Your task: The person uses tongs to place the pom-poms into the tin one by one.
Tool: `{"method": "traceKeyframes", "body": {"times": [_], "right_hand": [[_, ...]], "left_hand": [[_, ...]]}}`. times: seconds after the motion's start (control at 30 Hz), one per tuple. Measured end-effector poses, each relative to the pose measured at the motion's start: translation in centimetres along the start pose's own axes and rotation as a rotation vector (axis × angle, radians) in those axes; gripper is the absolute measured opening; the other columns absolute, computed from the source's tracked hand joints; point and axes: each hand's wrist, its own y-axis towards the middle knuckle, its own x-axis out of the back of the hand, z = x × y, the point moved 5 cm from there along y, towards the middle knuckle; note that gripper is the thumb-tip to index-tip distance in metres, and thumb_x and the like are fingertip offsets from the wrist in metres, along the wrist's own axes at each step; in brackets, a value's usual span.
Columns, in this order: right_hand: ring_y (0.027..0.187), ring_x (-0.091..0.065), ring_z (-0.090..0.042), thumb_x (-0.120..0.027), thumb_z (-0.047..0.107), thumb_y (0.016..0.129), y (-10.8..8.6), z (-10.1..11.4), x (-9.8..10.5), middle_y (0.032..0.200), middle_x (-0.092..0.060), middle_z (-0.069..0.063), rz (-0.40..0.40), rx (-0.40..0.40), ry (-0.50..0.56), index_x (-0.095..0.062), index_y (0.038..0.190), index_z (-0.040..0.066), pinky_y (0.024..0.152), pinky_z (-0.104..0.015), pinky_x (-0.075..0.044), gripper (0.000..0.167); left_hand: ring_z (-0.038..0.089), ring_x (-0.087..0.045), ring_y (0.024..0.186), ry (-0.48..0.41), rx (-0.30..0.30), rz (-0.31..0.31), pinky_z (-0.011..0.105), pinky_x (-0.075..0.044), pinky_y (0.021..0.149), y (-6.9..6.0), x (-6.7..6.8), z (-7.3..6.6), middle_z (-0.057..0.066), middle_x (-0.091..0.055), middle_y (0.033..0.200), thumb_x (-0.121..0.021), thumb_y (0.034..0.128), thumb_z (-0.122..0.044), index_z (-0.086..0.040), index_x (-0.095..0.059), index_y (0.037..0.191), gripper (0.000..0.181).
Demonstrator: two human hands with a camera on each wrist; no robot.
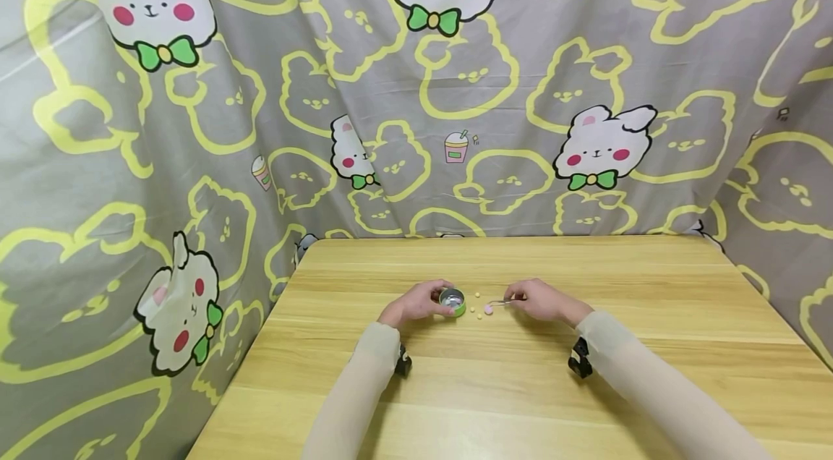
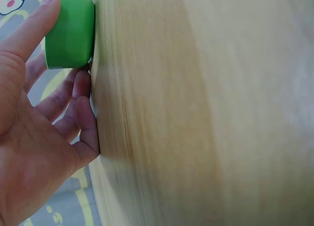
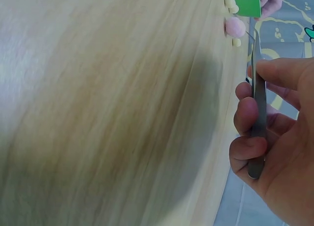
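Observation:
My left hand (image 1: 419,301) holds a small round open tin (image 1: 461,311), green outside and silvery inside, that stands on the table. In the left wrist view, the thumb (image 2: 35,27) presses the near side of the green tin (image 2: 71,35). Between the fingers of my right hand (image 1: 545,300) are metal tweezers (image 3: 259,113), their bent tips pointing left toward a pink ball (image 3: 235,27). Whether the tips touch the ball cannot be told. Several small pale yellow balls (image 1: 478,295) lie around the pink one, right of the tin.
The wooden table (image 1: 520,388) stretches out on all sides of the hands. Behind it and to the left hangs a grey curtain (image 1: 449,185) with cartoon prints. Each forearm carries a black wrist camera (image 1: 581,359) near the sleeve's end.

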Motion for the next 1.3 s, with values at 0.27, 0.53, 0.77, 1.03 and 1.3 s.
{"method": "traceKeyframes", "body": {"times": [0.27, 0.53, 0.77, 1.03, 1.3], "right_hand": [[0.072, -0.051, -0.01, -0.06, 0.008, 0.091, 0.1, -0.25, -0.23, 0.084, -0.062, 0.003, 0.01, 0.007, -0.043, -0.069, 0.095, 0.012, 0.064, -0.03, -0.042, 0.01], [0.074, -0.051, -0.01, -0.06, 0.008, 0.091, 0.08, -0.35, -0.29, 0.087, -0.062, 0.005, 0.016, 0.021, -0.073, -0.068, 0.096, 0.012, 0.066, -0.031, -0.043, 0.01], [0.076, -0.052, -0.01, -0.06, 0.007, 0.091, 0.08, -0.53, -0.35, 0.087, -0.062, 0.005, 0.016, 0.039, -0.078, -0.067, 0.097, 0.011, 0.068, -0.032, -0.044, 0.01], [0.075, -0.052, -0.009, -0.058, 0.007, 0.093, -0.07, -0.68, -0.43, 0.088, -0.063, 0.004, 0.011, 0.052, -0.06, -0.068, 0.097, 0.011, 0.067, -0.031, -0.044, 0.012], [0.081, -0.056, -0.013, -0.056, 0.005, 0.093, -0.12, -0.49, 0.02, 0.09, -0.064, 0.001, -0.012, 0.019, -0.033, -0.068, 0.1, 0.008, 0.072, -0.034, -0.046, 0.014]], "left_hand": [[0.013, -0.053, 0.101, 0.009, -0.011, 0.006, 0.03, -0.044, 0.084, 0.02, 0.04, -0.12, -0.004, -0.059, 0.11, -0.074, 0.0839, -0.028, -0.018, -0.054, 0.131, 0.052], [0.013, -0.052, 0.099, 0.013, -0.003, 0.003, 0.031, -0.043, 0.083, -0.01, 0.03, -0.1, -0.003, -0.058, 0.11, -0.073, 0.0842, -0.029, -0.019, -0.053, 0.132, 0.053], [0.013, -0.053, 0.101, 0.012, -0.006, 0.001, 0.031, -0.044, 0.084, 0.06, 0.01, 0.0, -0.004, -0.058, 0.111, -0.074, 0.0838, -0.03, -0.019, -0.054, 0.132, 0.053], [0.013, -0.053, 0.098, 0.003, -0.004, 0.005, 0.03, -0.044, 0.082, -0.06, -0.14, 0.02, -0.004, -0.059, 0.108, -0.073, 0.0842, -0.028, -0.019, -0.054, 0.131, 0.052], [0.013, -0.053, 0.099, 0.004, -0.008, -0.001, 0.031, -0.044, 0.083, -0.04, -0.03, -0.02, -0.004, -0.059, 0.109, -0.074, 0.0837, -0.029, -0.02, -0.054, 0.131, 0.052]]}}
